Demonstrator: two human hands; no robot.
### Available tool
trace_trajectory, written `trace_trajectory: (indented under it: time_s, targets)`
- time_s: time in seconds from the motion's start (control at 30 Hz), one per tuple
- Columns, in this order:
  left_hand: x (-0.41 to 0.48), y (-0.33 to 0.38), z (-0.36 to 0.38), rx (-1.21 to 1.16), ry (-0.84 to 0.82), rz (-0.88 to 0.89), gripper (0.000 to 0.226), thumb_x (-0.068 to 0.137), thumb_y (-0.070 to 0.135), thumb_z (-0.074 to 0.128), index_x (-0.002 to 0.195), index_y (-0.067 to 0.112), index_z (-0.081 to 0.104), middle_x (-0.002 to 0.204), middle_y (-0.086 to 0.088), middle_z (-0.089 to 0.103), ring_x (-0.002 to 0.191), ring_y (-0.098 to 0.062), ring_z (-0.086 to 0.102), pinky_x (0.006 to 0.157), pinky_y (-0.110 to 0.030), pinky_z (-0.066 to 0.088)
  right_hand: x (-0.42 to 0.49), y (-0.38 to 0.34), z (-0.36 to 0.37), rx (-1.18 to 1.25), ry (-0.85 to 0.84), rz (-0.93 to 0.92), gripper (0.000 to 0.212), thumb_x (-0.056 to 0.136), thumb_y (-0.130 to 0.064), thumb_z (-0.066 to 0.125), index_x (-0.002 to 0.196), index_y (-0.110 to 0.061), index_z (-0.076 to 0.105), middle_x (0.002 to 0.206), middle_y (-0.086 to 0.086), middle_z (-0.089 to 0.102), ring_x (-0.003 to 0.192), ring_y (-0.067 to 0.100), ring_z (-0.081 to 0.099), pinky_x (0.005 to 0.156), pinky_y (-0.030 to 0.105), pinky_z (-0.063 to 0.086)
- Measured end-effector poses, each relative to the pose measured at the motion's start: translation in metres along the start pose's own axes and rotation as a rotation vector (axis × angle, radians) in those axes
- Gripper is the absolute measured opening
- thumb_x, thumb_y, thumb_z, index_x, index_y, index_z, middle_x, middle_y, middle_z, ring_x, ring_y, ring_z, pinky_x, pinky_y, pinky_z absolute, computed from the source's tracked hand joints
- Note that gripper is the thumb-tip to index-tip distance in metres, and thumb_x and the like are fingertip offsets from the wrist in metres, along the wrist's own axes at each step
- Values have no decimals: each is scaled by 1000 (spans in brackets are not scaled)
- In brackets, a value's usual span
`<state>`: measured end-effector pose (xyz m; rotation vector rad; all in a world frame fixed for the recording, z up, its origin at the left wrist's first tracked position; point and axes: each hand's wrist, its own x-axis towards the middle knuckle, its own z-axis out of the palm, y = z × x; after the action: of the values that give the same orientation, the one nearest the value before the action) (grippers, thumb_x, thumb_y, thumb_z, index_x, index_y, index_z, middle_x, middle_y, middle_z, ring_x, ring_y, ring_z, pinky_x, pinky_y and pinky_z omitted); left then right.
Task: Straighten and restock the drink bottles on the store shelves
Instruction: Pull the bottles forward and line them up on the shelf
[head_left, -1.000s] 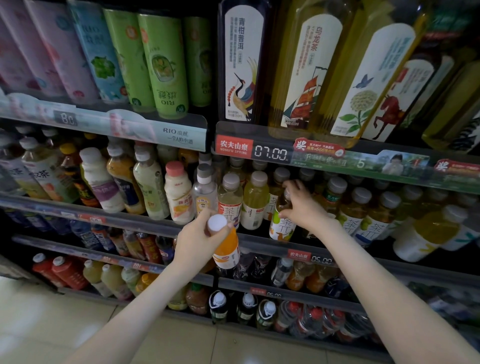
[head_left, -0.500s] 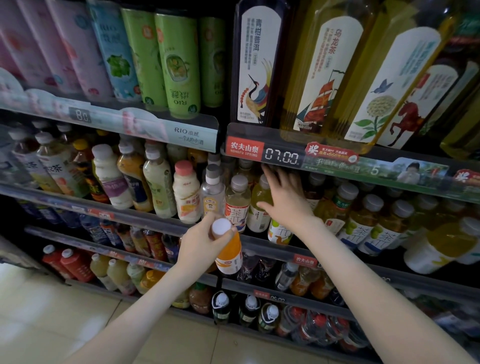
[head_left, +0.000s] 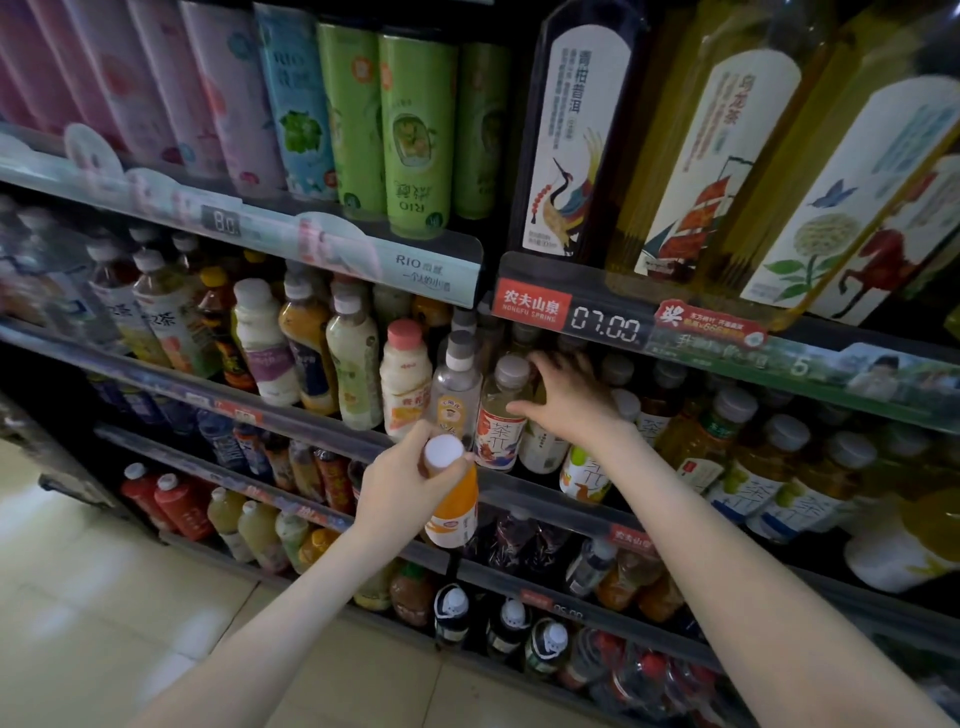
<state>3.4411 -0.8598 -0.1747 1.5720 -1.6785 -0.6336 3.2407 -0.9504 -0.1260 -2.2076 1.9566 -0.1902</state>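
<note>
Both of my bare forearms reach up from the bottom of the frame toward a crowded drinks display. Nearest, my left grip is wrapped around the neck of an orange bottle, thumb and fingers closed just under its white cap. The bottle stands upright in the air in front of the middle shelf, off any surface.

Just beyond, my right grip is inside that shelf, released, with fingers splayed among the grey caps and the thumb against a tea bottle with a red-and-white label. The fingertips are blurred, so I cannot tell which bottles behind they touch. More tea bottles with green and white labels stand in rows to the right of my wrist. A pink-capped milky bottle stands left of the thumb, two bottles over.

Below, red bottles and pale yellow ones fill the lower shelves above the beige tiled floor.

Farther up, a digital price tag reading 07.00 sits on the rail over my right grip. Above it stand tall tea bottles with painted labels; green cans and pink ones line the top shelf to the left.
</note>
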Motion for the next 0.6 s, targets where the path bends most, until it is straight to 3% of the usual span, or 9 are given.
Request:
trace_trajectory:
  time_s: [0.13,0.33,0.6]
  targets:
    - [1,-2,7,-6,-14,-9,26,85,47,63,89,24,51,57,7,51,52,-7,50,46,-15,29,-3,-3,-1,-111,-43,-96,80,90,-56,52,150,-44,1,157,1,22,146,28,7,114,47,18]
    - [3,5,14,-21,-38,23,24,86,44,64,79,37,42,54,11,47,50,-2,48,45,-15,29,0,-12,-5,-152,-9,-110,59,96,-51,41,149,-39,17,152,1,33,141,29,22,111,50,20]
    - [8,3,12,-34,-16,16,20,86,47,62,83,35,47,52,8,45,49,-5,47,46,-19,27,8,-16,-1,-95,55,4,59,96,-48,45,148,-31,24,148,5,39,138,28,30,108,48,25]
